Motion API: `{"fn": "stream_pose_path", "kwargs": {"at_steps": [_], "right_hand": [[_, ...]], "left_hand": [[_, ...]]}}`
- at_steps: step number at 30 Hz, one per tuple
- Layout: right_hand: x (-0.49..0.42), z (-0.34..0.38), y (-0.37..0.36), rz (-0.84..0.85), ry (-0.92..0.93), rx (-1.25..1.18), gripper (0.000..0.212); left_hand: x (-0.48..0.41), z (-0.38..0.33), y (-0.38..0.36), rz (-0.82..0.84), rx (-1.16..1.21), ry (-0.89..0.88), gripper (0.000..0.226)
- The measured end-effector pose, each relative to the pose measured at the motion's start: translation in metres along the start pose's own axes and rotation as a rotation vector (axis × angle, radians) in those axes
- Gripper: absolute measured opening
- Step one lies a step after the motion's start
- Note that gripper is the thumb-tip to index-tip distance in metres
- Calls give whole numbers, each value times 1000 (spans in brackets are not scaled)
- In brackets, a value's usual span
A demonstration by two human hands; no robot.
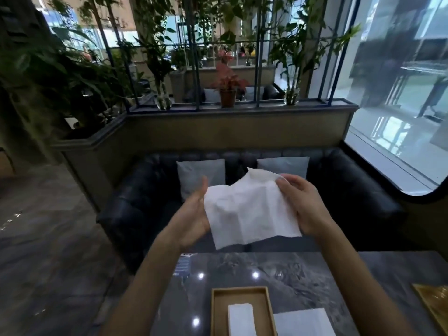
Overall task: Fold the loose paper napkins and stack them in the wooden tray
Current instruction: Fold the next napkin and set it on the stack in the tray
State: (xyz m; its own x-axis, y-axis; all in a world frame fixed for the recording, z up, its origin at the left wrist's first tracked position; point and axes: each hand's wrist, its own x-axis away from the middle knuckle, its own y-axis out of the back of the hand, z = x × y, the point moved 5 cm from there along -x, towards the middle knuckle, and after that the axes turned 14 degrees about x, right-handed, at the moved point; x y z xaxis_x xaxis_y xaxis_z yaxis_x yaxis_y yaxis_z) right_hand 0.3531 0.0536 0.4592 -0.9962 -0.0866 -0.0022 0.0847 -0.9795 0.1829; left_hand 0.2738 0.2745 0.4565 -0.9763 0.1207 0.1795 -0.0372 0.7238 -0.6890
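I hold a white paper napkin (pixel 249 209) spread out in the air above the far end of the table. My left hand (pixel 194 214) pinches its left edge, thumb in front. My right hand (pixel 303 204) grips its upper right corner, which is bent over. Below, near the front edge of the view, stands the wooden tray (pixel 215 309) with a folded white napkin (pixel 241 317) lying in it. Another white napkin (pixel 303 322) lies flat on the table just right of the tray.
The table (pixel 303 277) has a dark, glossy marble top. A gold-coloured object (pixel 434 304) sits at its right edge. Beyond the table stands a dark leather sofa (pixel 351 190) with two grey cushions, a planter wall behind it, and a window at right.
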Motion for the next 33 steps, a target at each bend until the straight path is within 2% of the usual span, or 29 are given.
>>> {"fn": "stream_pose_path", "kwargs": {"at_steps": [3,9,12,14,16,18,20,26,33], "right_hand": [[2,13,20,-64,31,47,29],[-3,54,49,-143,164,154,36],[0,74,53,-25,261,124,38],[8,92,52,71,356,144,45],[16,110,54,47,462,198,47],[21,127,57,-8,538,245,39],[25,140,59,-33,591,258,30],[28,165,68,-165,639,274,19],[6,164,65,-140,508,413,20]], "left_hand": [[-1,-19,-20,-17,-322,-124,36],[3,-63,-59,-176,-630,-416,42],[11,-82,-74,-275,-706,-566,49],[16,-95,-84,-285,-762,-649,52],[20,-106,-93,-187,-794,-643,52],[23,-112,-103,-32,-807,-575,51],[27,-119,-111,54,-830,-588,41],[34,-140,-119,-13,-870,-801,16],[29,-154,-115,-177,-946,-863,15]]}}
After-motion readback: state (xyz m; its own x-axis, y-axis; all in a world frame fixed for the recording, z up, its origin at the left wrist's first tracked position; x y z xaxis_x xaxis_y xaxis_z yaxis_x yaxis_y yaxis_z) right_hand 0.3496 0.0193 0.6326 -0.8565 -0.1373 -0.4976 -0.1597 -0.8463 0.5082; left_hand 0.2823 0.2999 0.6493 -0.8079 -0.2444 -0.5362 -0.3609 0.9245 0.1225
